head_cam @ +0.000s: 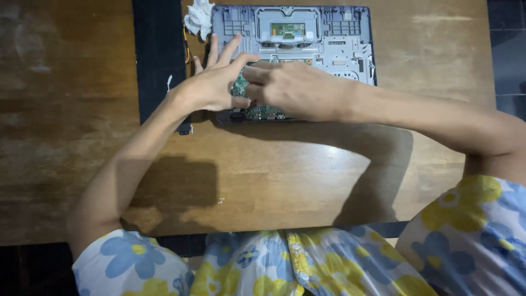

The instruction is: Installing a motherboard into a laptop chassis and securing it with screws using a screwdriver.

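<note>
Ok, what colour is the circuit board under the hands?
Green, seen in the head view: the circuit board shows beneath both hands.

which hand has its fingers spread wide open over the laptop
The left hand: its fingers fan out and point up over the opened laptop. The right hand is curled, fingertips pinched by the green board.

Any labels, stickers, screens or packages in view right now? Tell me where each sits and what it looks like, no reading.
Green label: small rectangle on the grey plate at the far middle of the open laptop shell; print too small to tell.
Pale sticker: small square, far right part of the shell.
No screens or packages in view.
</note>
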